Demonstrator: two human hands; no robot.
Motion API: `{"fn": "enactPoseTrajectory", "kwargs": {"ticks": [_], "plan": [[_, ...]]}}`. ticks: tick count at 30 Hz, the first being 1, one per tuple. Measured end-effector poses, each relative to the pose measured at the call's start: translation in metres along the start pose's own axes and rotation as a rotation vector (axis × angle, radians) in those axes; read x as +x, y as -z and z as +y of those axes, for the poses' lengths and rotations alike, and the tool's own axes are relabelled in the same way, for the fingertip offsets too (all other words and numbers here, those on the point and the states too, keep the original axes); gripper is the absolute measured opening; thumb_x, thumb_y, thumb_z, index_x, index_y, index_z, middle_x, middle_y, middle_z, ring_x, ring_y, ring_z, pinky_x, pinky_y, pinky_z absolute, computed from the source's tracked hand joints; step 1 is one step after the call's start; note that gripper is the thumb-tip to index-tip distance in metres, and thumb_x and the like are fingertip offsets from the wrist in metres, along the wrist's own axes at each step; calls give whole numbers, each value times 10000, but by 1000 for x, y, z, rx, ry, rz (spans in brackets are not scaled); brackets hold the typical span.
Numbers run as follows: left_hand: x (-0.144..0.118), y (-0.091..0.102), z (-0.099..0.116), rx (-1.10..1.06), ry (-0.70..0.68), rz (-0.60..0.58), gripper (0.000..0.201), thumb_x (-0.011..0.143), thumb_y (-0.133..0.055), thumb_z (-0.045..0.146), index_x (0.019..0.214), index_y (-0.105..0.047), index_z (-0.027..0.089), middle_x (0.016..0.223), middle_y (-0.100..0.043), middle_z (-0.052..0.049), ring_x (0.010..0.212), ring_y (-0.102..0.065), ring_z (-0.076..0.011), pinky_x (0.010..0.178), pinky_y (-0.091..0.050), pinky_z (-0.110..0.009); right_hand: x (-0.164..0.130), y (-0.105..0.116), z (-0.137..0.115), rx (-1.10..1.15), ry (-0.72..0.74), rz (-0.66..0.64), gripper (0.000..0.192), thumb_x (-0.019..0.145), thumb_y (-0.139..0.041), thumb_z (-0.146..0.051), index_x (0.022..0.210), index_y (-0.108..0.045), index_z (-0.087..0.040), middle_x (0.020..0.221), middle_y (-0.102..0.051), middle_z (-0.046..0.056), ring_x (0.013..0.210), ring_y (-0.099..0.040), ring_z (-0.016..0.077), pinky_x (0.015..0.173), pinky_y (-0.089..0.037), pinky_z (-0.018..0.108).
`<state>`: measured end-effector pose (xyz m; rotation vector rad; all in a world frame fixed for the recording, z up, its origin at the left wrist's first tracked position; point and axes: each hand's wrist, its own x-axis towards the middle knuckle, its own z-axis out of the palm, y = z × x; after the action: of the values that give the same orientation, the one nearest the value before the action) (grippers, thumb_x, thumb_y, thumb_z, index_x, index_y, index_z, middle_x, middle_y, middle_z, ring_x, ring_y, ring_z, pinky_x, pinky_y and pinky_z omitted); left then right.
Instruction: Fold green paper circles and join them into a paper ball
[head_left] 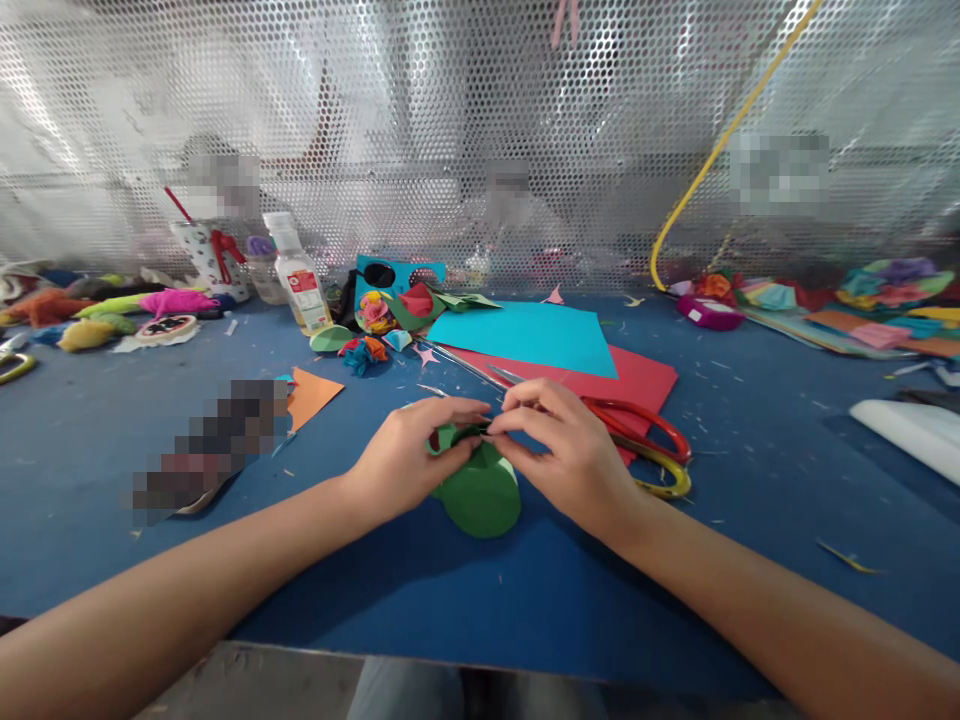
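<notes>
Seen from the head, with clock hours counted around the green paper (484, 500), just above the near middle of the blue table (517, 620). Held at 10 o'clock by the left hand (405, 460), with a narrow grip of thumb and fingers on the upper part. Met at 1 to 2 o'clock by the right hand (581, 460), with a narrow grip too, fingertips pinched at the dark folded top edge. Rounded lower edge free of fingers, pointing to 6 o'clock, towards the table's front edge and with blue surface between. Close by at 2 to 3 o'clock, scissors (681, 452) with red and yellow handles, partly behind the right hand, leaving little room there. Across 12 to 2 o'clock, a red sheet (645, 375) with a turquoise sheet (525, 335) overlapping. At 10 o'clock, orange paper (311, 395); at 9, beyond the left hand, a dark blurred object (225, 440). Farther out between 10 and 11, an upright glue bottle (301, 290). Well apart at 2, a purple dispenser (709, 312); at 3, a white object (907, 435), with scrap-dotted table between scissors and white edge. Bounding the far side at 12, a perforated metal wall (465, 120).
</notes>
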<state>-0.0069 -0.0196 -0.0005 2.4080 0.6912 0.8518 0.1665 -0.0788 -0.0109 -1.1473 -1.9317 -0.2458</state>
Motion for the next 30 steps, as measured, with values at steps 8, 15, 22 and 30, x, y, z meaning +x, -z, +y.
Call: {"fn": "enactPoseTrajectory", "kwargs": {"ticks": [8, 15, 22, 30], "plan": [[0, 1, 1, -5, 74, -42, 235, 764, -563, 204, 996, -601, 210, 876, -700, 12, 816, -646, -142, 685, -492, -198, -2, -5, -2, 158, -210, -64, 142, 764, -604, -182, 898, -567, -214, 839, -666, 1, 751, -631, 134, 694, -504, 236], [1, 1, 0, -62, 124, -16, 153, 772, -555, 221, 858, -679, 193, 854, -703, 1, 790, -643, -159, 666, -492, -214, 0, -4, -6, 150, -308, -82, 176, 748, -617, -234, 922, -600, -219, 836, -689, 10, 742, -652, 165, 669, -528, 271], [1, -1, -5, -86, 155, 36, 139, 740, -578, 198, 830, -683, 180, 822, -709, -9, 770, -648, -168, 653, -514, -224, 3, -1, -5, 132, -408, -213, 110, 769, -579, -266, 818, -658, -208, 788, -702, 1, 716, -655, 164, 626, -523, 250], [2, 0, -4, -17, 97, 2, 156, 741, -578, 188, 850, -689, 196, 855, -709, -2, 789, -649, -158, 671, -502, -196, 2, 2, -5, 67, -371, -251, 135, 795, -558, -264, 832, -678, -215, 791, -710, -17, 693, -649, 149, 632, -484, 237]]}}
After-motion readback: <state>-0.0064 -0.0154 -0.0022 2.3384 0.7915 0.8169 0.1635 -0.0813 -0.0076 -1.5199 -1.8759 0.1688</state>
